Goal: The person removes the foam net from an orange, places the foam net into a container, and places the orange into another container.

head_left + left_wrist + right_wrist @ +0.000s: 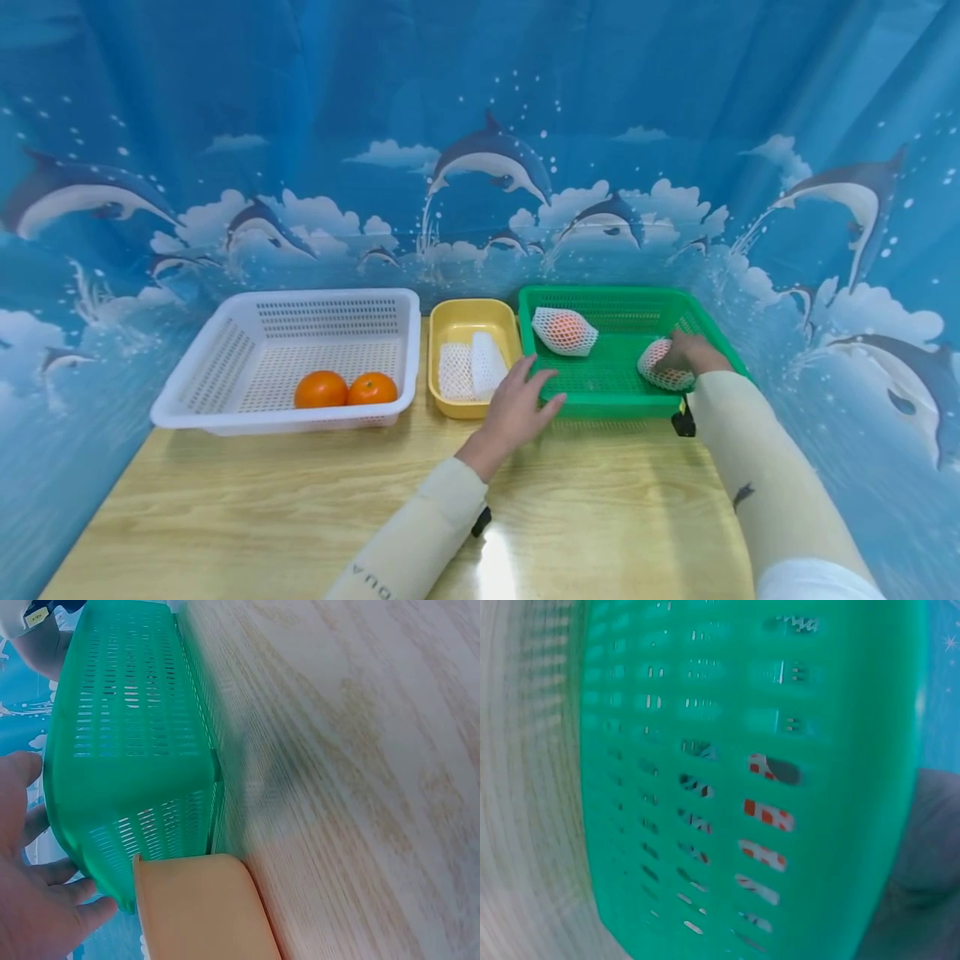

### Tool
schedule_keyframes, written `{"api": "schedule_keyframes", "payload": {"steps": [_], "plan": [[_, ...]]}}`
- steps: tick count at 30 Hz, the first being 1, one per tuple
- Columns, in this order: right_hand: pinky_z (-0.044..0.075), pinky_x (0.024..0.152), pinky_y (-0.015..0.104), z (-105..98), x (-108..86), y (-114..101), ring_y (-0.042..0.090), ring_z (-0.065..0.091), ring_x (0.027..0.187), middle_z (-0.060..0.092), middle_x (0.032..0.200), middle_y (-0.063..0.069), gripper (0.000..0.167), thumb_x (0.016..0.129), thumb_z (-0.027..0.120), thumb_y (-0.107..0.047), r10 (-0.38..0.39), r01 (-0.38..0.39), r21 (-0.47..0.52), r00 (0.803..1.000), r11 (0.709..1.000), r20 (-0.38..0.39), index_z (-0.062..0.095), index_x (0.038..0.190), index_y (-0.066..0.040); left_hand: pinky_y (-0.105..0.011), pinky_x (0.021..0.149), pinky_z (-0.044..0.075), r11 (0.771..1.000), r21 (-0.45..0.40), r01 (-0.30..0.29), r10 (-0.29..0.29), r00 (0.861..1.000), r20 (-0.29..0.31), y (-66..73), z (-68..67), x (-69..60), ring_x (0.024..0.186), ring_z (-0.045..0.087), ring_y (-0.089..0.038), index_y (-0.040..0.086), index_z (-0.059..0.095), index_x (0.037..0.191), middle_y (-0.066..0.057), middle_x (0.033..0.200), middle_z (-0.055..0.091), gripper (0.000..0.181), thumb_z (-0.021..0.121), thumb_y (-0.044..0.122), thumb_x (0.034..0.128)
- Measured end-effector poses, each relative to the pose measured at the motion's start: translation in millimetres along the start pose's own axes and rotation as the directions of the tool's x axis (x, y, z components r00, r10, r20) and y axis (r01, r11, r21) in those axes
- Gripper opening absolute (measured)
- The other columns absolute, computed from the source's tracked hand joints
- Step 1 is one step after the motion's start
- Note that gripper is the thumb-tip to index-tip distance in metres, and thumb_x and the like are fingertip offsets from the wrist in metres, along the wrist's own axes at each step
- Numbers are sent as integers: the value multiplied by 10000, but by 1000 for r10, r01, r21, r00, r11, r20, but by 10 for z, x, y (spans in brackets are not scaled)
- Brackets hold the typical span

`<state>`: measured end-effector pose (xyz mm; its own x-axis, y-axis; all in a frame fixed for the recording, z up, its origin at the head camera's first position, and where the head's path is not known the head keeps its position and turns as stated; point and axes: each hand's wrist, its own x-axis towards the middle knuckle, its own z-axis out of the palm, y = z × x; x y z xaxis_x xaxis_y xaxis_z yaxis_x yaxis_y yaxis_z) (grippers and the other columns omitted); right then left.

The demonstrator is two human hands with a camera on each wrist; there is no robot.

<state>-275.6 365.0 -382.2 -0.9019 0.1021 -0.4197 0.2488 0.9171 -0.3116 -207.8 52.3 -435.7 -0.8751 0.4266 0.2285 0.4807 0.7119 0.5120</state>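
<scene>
Inside the green basket [600, 408], my right hand [690, 352] grips an orange in a white foam net [663, 377] at the right. The basket wall hides most of those fingers in the right wrist view, where bits of orange and white net show through the slots. A second netted orange [566, 332] lies at the basket's back left. My left hand [519, 407], fingers spread and holding nothing, hovers by the front left corner of the green basket. Beside it stands a yellow tray [471, 310] with two empty white foam nets [455, 371].
At the left a white basket [285, 421] holds two bare oranges [321, 389] near its front right. All the containers stand side by side on a wooden table [247, 492]. A blue dolphin curtain [337, 100] hangs behind and at both sides.
</scene>
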Motion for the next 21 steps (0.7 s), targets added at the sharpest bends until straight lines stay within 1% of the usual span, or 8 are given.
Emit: {"api": "schedule_keyframes", "payload": {"steps": [5,10,15,19,21], "plan": [[292,993,735,30,7,30,619,67,1326,47,1448,463,867,924,624,-273,7,-7,19,1000,1000,3,88,1502,87,-428,1140,320,1000,1,0,0,1000,-4,-7,10,-4,1432,279,-299,147,582,1319,-135,1531,348,438,537,428,986],[336,953,731,51,1,25,626,113,1304,59,1432,467,861,924,616,-282,12,-12,33,1000,999,3,89,1502,77,-449,1116,353,1000,-10,18,-18,1000,15,-3,13,-10,1444,252,-304,145,626,1258,-137,1549,323,407,538,433,984],[344,935,731,68,0,22,629,118,1290,32,1426,463,839,930,592,-269,-2,2,70,1000,998,3,82,1504,71,-459,1093,383,1000,-6,24,-24,1000,8,1,20,-16,1442,259,-301,154,648,1233,-135,1554,314,395,538,438,983],[338,942,731,73,3,30,633,97,1293,-2,1424,468,845,926,595,-261,-3,3,90,1000,996,4,74,1499,79,-445,1087,393,1000,0,21,-21,1000,6,-4,35,-15,1442,259,-294,156,657,1226,-132,1557,309,399,539,447,980],[310,957,744,70,5,38,649,36,1305,-63,1431,477,865,923,597,-266,-2,1,100,1000,995,8,54,1498,85,-435,1087,394,1000,8,18,-18,1000,7,-7,40,-12,1443,257,-289,157,658,1231,-132,1558,307,407,535,453,981]]}}
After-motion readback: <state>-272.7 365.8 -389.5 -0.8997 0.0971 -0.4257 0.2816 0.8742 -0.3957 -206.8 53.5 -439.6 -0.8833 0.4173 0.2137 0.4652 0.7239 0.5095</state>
